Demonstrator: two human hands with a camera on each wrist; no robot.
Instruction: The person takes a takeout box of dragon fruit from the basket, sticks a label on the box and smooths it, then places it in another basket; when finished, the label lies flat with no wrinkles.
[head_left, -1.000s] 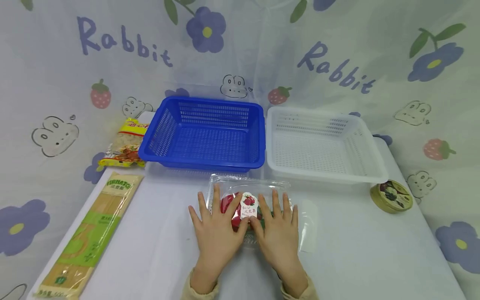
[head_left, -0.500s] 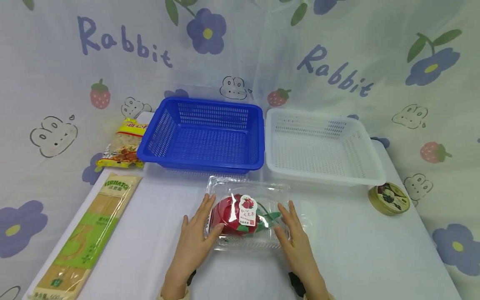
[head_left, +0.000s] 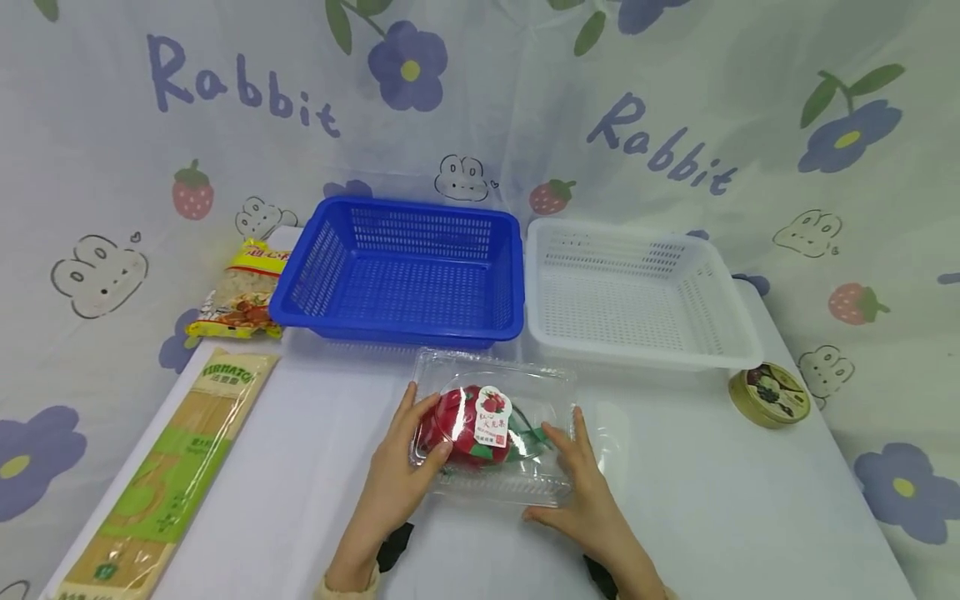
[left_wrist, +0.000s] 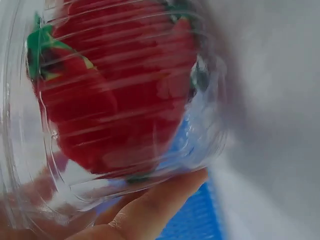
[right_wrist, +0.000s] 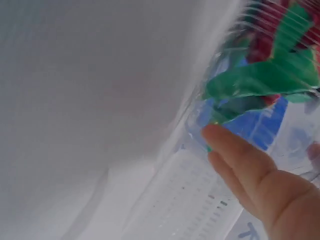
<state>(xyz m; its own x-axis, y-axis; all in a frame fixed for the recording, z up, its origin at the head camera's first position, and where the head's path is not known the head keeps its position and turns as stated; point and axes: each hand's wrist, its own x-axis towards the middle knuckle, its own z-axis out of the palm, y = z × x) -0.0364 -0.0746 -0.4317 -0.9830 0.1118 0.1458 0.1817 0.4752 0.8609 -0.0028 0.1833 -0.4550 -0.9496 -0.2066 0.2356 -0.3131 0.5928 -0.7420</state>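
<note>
A clear plastic box holding a red dragon fruit with a white label lies on the white table, in front of the two baskets. My left hand grips the box's left end, thumb on the lid and fingers along the side. My right hand grips the right front corner, thumb on top and fingers at the lower edge. The left wrist view has the red fruit close up behind ribbed plastic, a fingertip below it. In the right wrist view, fingers press the box by the green leaves.
A blue basket and a white basket stand side by side at the back, both with nothing in them. A long spaghetti pack lies along the left edge, a yellow snack bag behind it. A round tin sits at the right.
Both hands slid off the top of the box to its two ends and then closed on it, thumbs over the lid. The box has shifted slightly.
</note>
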